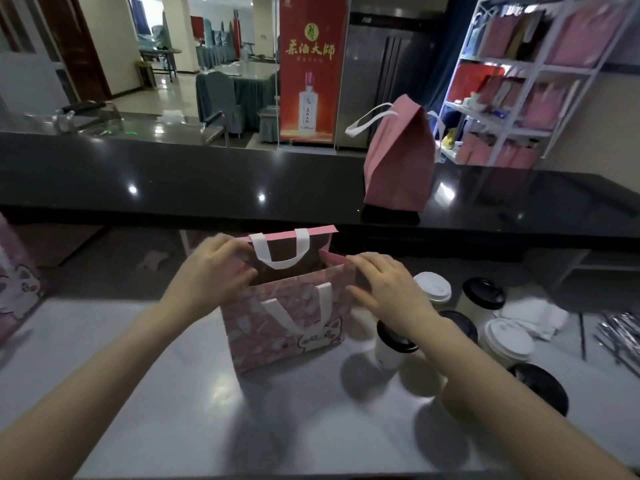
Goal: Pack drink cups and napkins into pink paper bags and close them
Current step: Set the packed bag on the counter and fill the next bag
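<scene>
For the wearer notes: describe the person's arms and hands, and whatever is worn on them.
Both are bare. The left hand and right hand wear no gloves, and no ring, watch or bracelet shows. The left forearm and right forearm are uncovered to the frame edge; no sleeve is in view. Blur could hide something very small.

The grey worktop (173, 393) carries an upright pink bag (284, 327), lidded cups (507, 337), napkins (533, 311) and straws (620, 334).
</scene>
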